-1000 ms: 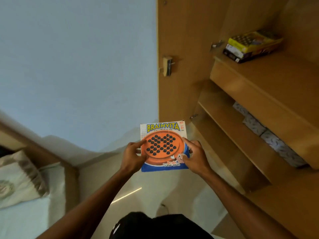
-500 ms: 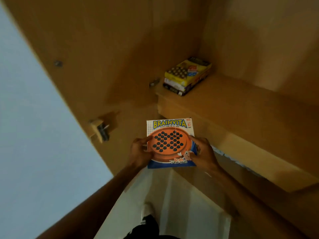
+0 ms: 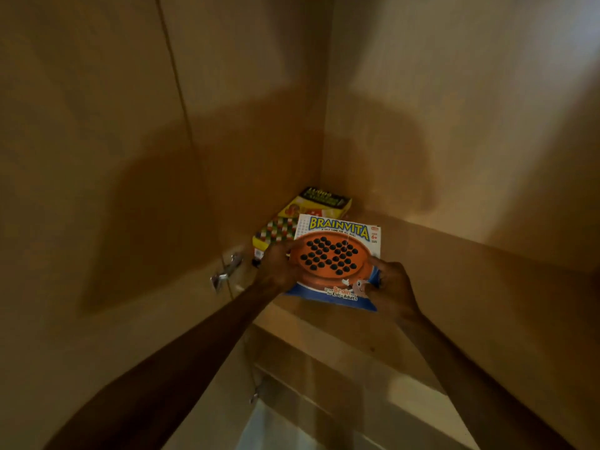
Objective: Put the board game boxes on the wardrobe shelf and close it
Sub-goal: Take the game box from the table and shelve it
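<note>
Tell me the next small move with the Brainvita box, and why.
Probably ease the Brainvita box forward and lower it onto the yellow box: the left hand and right hand hold it just short of that box, which lies in the shelf corner.

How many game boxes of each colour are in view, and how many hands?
Orange-and-white box: 1
Yellow box: 1
Hands: 2 (left hand, right hand)
Total: 4
An edge under the yellow box is too unclear to count.
</note>
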Demonstrator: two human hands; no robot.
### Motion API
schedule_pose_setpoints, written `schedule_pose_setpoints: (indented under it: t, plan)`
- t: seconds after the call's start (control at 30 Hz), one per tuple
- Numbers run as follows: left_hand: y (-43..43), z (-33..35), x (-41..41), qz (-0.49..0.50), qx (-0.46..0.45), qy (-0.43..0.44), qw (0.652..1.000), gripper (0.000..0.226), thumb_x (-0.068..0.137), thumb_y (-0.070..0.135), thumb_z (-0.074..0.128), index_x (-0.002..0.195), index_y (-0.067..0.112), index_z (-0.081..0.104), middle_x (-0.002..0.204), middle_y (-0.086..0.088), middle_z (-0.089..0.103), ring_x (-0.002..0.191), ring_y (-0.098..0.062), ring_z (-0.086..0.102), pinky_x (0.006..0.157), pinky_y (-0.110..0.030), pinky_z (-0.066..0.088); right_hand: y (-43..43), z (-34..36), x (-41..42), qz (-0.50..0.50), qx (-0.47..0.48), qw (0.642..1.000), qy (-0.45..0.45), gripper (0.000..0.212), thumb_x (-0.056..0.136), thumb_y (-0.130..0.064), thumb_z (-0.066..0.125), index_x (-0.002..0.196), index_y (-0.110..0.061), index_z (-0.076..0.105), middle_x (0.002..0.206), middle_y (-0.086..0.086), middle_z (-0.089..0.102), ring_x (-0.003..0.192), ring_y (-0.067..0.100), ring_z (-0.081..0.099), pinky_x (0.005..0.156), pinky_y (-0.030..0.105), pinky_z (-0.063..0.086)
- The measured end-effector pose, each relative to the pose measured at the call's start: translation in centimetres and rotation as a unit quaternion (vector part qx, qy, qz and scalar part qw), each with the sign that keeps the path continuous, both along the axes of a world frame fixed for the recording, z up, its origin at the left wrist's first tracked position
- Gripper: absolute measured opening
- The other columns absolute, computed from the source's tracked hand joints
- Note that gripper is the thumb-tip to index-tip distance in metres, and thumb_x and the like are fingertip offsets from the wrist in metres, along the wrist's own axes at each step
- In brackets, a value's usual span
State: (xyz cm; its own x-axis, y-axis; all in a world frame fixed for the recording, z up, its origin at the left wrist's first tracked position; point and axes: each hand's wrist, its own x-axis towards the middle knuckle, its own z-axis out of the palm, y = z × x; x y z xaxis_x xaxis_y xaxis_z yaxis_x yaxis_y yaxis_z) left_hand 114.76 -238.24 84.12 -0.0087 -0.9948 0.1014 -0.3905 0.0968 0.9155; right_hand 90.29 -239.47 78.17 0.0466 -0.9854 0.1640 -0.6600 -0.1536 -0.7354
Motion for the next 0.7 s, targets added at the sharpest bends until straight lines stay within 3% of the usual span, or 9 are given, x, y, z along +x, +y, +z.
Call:
schedule_pose_setpoints:
  t: [0.07,0.13,0.17,0.23,0.33,0.43,0.57,0.63,0.7]
  plan:
    - [-4.1,0.8,-0.3,-0.007,-0.016,-0.029,0.999,0.035,0.078,-0.005,0.062,0.111,0.006,0.069,0.111,-0.017,0.07,0.102,-0.028,0.066,0.091,-0.049,0.054,-2.1,2.7,0.7,-0.001,-0.006,1.0,-0.014,0.045,0.075,-0.009,0.073,0.118,-0.017,0.065,0.11,0.001,0.067,0.098,0.012,0.062,0.081,0.028,0.055]
    - [-7.5,1.7,-0.4,-0.003,0.002,-0.036,0.999,0.03,0.074,0.008,0.065,0.104,0.007,0.071,0.105,-0.019,0.072,0.097,-0.029,0.068,0.087,-0.047,0.056,-4.8,3.3,0.9,0.003,-0.005,1.0,-0.014,0.027,0.078,-0.003,0.071,0.103,-0.013,0.07,0.098,0.005,0.07,0.082,0.015,0.065,0.071,0.028,0.056]
    - [-8.8,2.0,0.0,-0.022,0.027,-0.065,0.997,0.03,0.07,0.007,0.071,0.099,0.005,0.071,0.101,-0.019,0.072,0.092,-0.026,0.068,0.082,-0.042,0.057,-6.0,3.2,0.9,0.003,0.001,1.0,-0.015,0.018,0.079,-0.006,0.071,0.095,-0.015,0.071,0.093,0.007,0.071,0.074,0.016,0.066,0.065,0.029,0.057]
    - [-11.1,2.2,0.2,-0.066,0.066,-0.085,0.992,0.034,0.055,-0.004,0.086,0.086,-0.001,0.069,0.095,-0.017,0.07,0.084,-0.027,0.069,0.068,-0.037,0.06,-8.3,2.9,1.0,0.014,0.005,1.0,-0.01,0.013,0.079,-0.009,0.071,0.088,-0.019,0.073,0.088,0.004,0.073,0.068,0.013,0.066,0.057,0.016,0.052]
    - [-13.1,2.4,0.7,-0.119,0.129,-0.115,0.978,0.045,0.069,-0.008,0.079,0.111,0.001,0.065,0.127,-0.007,0.059,0.107,-0.023,0.062,0.081,-0.028,0.059,-9.8,3.1,1.9,0.063,-0.011,0.998,-0.01,0.018,0.079,-0.003,0.069,0.094,-0.012,0.075,0.087,-0.004,0.069,0.072,0.003,0.063,0.058,0.005,0.045]
    - [-13.5,2.1,2.0,-0.096,0.144,-0.183,0.968,0.05,0.077,0.005,0.077,0.125,0.009,0.06,0.123,-0.005,0.062,0.111,-0.022,0.062,0.095,-0.039,0.053,-10.3,3.0,2.9,0.125,-0.021,0.992,-0.026,0.019,0.08,-0.001,0.069,0.098,-0.004,0.073,0.077,-0.013,0.064,0.065,-0.002,0.058,0.061,0.011,0.047]
    - [-12.8,0.7,4.3,-0.046,0.022,-0.238,0.97,0.039,0.065,0.022,0.086,0.102,0.021,0.073,0.112,0.004,0.069,0.098,-0.007,0.066,0.083,-0.041,0.058,-11.4,2.2,4.5,0.185,-0.028,0.982,-0.04,0.036,0.079,-0.003,0.071,0.114,-0.012,0.068,0.09,-0.025,0.054,0.086,-0.004,0.055,0.079,0.011,0.048]
    - [-11.7,0.7,4.1,-0.003,-0.007,-0.268,0.963,0.034,0.067,0.026,0.084,0.099,0.024,0.074,0.109,0.005,0.07,0.086,0.001,0.064,0.08,-0.036,0.058,-12.3,1.5,4.7,0.183,-0.025,0.982,-0.036,0.039,0.08,-0.008,0.071,0.117,-0.017,0.066,0.105,-0.012,0.061,0.102,0.007,0.059,0.088,0.023,0.053]
    - [-11.1,0.4,3.4,0.037,-0.038,-0.293,0.955,0.035,0.069,0.027,0.082,0.103,0.026,0.072,0.109,0.006,0.069,0.087,-0.002,0.062,0.081,-0.033,0.055,-13.0,0.7,4.6,0.179,-0.014,0.983,-0.028,0.039,0.08,-0.016,0.069,0.118,-0.023,0.065,0.121,-0.003,0.059,0.114,0.013,0.056,0.091,0.034,0.055]
